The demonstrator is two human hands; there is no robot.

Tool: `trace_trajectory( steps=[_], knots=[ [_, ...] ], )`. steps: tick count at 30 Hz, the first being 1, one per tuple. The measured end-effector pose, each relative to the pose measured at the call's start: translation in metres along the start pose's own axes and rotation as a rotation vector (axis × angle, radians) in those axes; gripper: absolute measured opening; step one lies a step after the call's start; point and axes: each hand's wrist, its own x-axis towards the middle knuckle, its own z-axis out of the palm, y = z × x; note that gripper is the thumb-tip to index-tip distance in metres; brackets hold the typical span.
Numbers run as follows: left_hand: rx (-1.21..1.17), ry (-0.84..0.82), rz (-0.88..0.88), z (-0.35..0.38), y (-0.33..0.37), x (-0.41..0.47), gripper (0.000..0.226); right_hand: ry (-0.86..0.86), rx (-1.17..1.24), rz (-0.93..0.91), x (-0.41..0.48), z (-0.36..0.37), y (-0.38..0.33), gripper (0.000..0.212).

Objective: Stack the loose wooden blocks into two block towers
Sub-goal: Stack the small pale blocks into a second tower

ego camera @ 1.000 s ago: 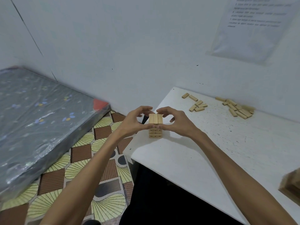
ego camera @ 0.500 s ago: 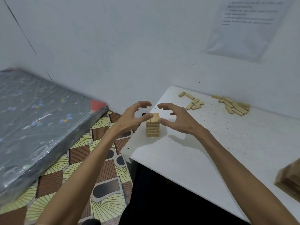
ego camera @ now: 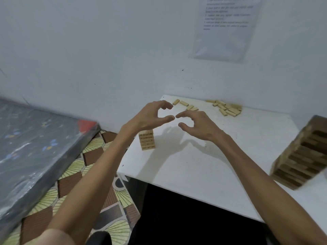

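Wood is in neither of my hands. Left hand (ego camera: 150, 117) and right hand (ego camera: 196, 124) hang above the white table (ego camera: 194, 167), fingers loosely curved into C shapes, gripping nothing. The two hands' fingertips come close to each other but stay apart.

Just under my left wrist stands the small tower (ego camera: 147, 141). It is upright, long axis vertical, near the table's front left corner. Its top is hidden behind my hand, and I can't tell if the wrist touches it. Dark printed marks show on the block sides facing me.

Further back near the wall, loose blocks (ego camera: 230, 110) lie flat in a heap, long axes pointing all ways. A smaller scatter (ego camera: 184, 103) lies just past my left fingertips, also flat and mixed in direction.

Right edge of view: tall tower (ego camera: 300, 156) on the same table, blurred, looks tilted right at the top, layers alternating direction.

Off the table to the left is a plastic-wrapped mattress (ego camera: 35, 138) beside patterned floor tiles (ego camera: 79, 170). A printed sheet (ego camera: 224, 27) hangs on the wall, text unreadable.
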Motion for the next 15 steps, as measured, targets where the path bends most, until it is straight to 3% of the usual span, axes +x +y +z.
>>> trace_trajectory(
  steps=[15],
  knots=[
    [-0.020,-0.075,0.132,0.104,0.035,0.072,0.034,0.085,-0.263,0.358,-0.055,-0.041,0.081,0.035]
  ],
)
